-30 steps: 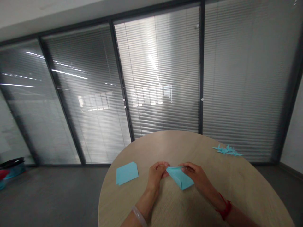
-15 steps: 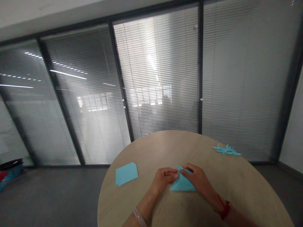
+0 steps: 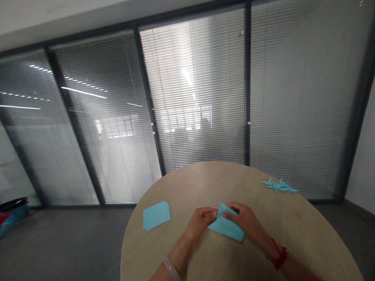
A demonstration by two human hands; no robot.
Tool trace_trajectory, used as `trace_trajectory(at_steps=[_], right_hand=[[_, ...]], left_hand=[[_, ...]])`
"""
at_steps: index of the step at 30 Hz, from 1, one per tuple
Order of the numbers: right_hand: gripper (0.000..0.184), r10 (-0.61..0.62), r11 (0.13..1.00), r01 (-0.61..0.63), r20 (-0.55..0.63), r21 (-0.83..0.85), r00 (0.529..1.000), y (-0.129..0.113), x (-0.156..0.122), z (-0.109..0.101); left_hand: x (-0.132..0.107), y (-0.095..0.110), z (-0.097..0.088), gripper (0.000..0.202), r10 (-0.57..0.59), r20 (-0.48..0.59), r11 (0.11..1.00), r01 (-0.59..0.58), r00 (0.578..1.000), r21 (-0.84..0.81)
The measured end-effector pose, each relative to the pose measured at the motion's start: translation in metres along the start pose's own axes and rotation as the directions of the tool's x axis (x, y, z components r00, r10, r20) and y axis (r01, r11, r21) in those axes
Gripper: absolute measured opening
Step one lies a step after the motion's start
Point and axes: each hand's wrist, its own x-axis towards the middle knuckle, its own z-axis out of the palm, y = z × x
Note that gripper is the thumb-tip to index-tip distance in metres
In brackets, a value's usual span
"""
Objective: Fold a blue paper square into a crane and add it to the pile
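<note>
1. Pale blue paper squares point(image 3: 156, 215) lie in a small stack on the left of the round wood-grain worktop point(image 3: 205, 183), apart from both hands.
2. On my feed, the left grip point(image 3: 200, 222) is narrow, its fingertips against the left corner of the folded blue paper point(image 3: 227, 228). A pale bangle point(image 3: 169, 267) sits on that wrist.
3. That paper is the change: half a second ago it stood as a triangle, point away from me. Now it has swung round and lies slanted on the worktop between the hands, its low corner toward the right (a quick turn, easy to miss over this link).
4. The right grip point(image 3: 244, 218) is also narrow, with its fingers point(image 3: 234, 207) pressed over the paper's upper edge. A red cord point(image 3: 277, 255) circles that wrist.
5. Farther right, near the worktop's edge, lie small blue folded paper shapes point(image 3: 279, 185) (too small for me to name).
</note>
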Motion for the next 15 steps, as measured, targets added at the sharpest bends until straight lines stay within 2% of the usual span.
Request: trace_trajectory(at_steps=[4,9,15], right_hand=[[0.028,0.011,1.000,-0.012,0.044,0.023,0.999,0.0060,0.0013,0.0008],[0.028,0.006,0.999,-0.009,0.057,0.050,0.998,0.0030,-0.0004,0.0025],[0.032,-0.017,0.999,0.019,0.037,-0.051,0.999,0.0003,-0.0009,0.0040]], left_hand=[[-0.0033,0.0022,0.0003,0.043,0.017,0.047,1.000,-0.018,0.999,0.015],[-0.0017,-0.0027,-0.0011,0.040,0.013,0.033,0.999,-0.015,0.999,0.049],[-0.0026,-0.0008,-0.0003,0.044,-0.055,0.048,0.998,0.054,0.997,0.031]])
